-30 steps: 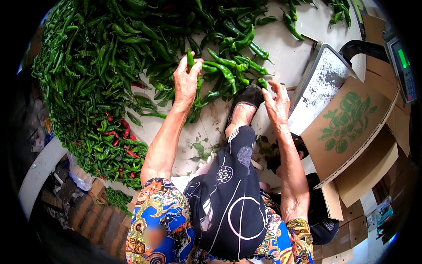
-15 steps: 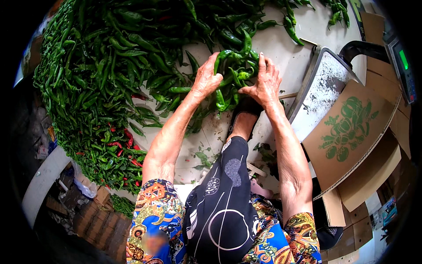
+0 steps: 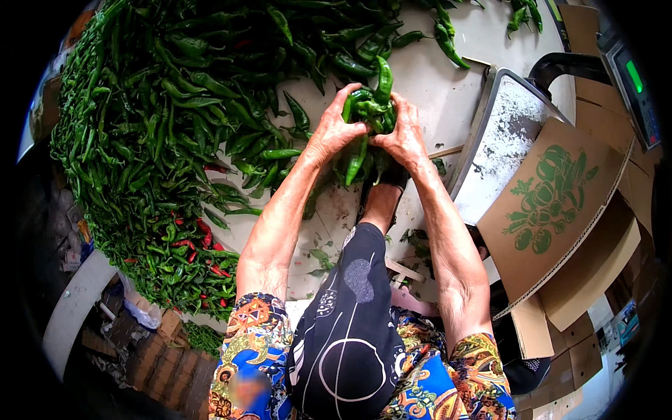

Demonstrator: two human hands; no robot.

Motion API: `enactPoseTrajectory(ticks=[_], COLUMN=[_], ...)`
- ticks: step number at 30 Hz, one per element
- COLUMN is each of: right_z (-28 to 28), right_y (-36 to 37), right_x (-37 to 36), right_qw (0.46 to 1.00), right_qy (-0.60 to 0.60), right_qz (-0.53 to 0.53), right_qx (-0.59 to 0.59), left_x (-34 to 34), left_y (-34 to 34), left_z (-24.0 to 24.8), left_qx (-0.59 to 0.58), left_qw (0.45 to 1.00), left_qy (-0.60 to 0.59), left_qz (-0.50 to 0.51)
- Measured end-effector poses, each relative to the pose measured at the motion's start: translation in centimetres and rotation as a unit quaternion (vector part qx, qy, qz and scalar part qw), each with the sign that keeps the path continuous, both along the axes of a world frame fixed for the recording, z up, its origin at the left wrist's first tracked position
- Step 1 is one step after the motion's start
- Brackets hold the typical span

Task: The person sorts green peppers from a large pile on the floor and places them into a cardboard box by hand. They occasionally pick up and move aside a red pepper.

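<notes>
Between my two hands is a bunch of green chili peppers (image 3: 370,109), long, glossy and curved. My left hand (image 3: 337,126) closes on it from the left, fingers curled over the top and thumb pointing inward. From the right, my right hand (image 3: 403,133) presses against the same bunch, its thumb near the left one. One pepper sticks up above my fingers and another hangs below them. Just to the left and beyond lies a big heap of green peppers (image 3: 189,98). Some red peppers (image 3: 204,234) show at its near edge.
On the right, a metal scale platform (image 3: 500,140) stands with its display (image 3: 633,77) on an arm. An open cardboard box (image 3: 553,203) with a green vegetable print is nearer me. My foot (image 3: 383,203) rests on the pale floor (image 3: 448,91) below my hands, among scattered leaves.
My hands have come closer together, squeezing the peppers into a tighter bunch. My right hand moved left, and its fingers, spread before, now curl round them.
</notes>
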State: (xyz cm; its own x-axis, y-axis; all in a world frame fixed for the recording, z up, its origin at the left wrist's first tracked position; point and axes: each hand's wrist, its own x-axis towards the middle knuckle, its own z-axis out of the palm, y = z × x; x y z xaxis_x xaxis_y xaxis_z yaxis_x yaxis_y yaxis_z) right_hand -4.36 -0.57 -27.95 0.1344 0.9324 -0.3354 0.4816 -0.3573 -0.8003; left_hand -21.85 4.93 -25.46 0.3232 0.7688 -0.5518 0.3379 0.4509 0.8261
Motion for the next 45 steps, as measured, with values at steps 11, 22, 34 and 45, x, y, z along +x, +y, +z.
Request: enactPoseTrajectory(ticks=[11, 22, 34, 45], right_z=[2.4, 1.6, 37.0, 38.2], right_y=[1.0, -2.3, -9.9, -20.2], right_x=[1.6, 0.9, 10.2, 16.3], right_qw=[0.959, 0.941, 0.979, 0.882], right_qy=[0.225, 0.325, 0.071, -0.269], right_qz=[0.002, -0.040, -0.150, -0.324], right_qx=[-0.174, -0.082, 0.122, 0.209], left_x=[0.4, 0.3, 13.9, 25.3], left_y=[2.1, -0.1, -0.4, -2.1], left_z=[-2.2, 1.7, 31.5, 29.8], left_qx=[0.081, -0.046, 0.114, 0.323], left_qw=[0.983, 0.998, 0.941, 0.867], left_qy=[0.143, 0.041, -0.286, -0.112], left_qz=[-0.082, 0.007, -0.144, -0.361])
